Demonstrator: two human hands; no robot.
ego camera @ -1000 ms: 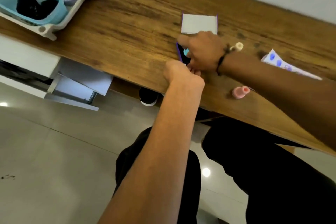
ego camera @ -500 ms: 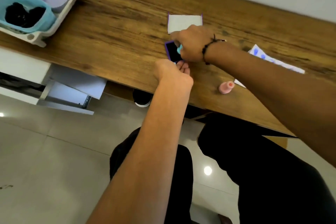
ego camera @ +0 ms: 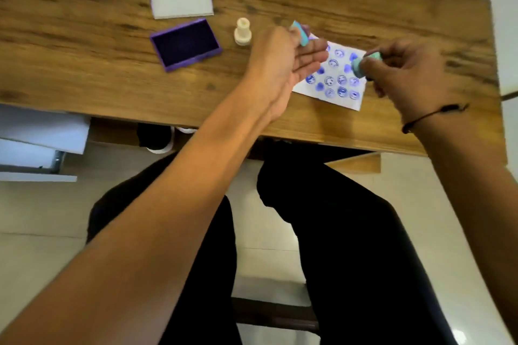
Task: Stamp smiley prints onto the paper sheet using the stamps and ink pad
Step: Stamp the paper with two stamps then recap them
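The white paper sheet [ego camera: 337, 80], covered with several blue smiley and heart prints, lies on the wooden table [ego camera: 84, 36] at centre right. My right hand [ego camera: 406, 73] pinches a teal stamp [ego camera: 360, 64] just above the sheet's right edge, its face tilted to the left. My left hand [ego camera: 283, 64] reaches over the sheet's left part with fingers stretched out, and its thumb side grips a small teal piece [ego camera: 298, 33]. The open purple ink pad [ego camera: 185, 45] sits to the left, apart from both hands. A cream stamp [ego camera: 242, 32] stands upright beside it.
A white rectangular piece with a purple edge [ego camera: 181, 0] lies behind the ink pad. The table's front edge runs just below the sheet, above my black-clad legs [ego camera: 350, 232]. White drawers [ego camera: 36, 143] stand at the lower left. The table ends at the right [ego camera: 494, 70].
My right hand has carried the teal stamp from the ink pad rightward to over the paper. My left hand has let go of the pad and moved to the sheet. The view shifted right.
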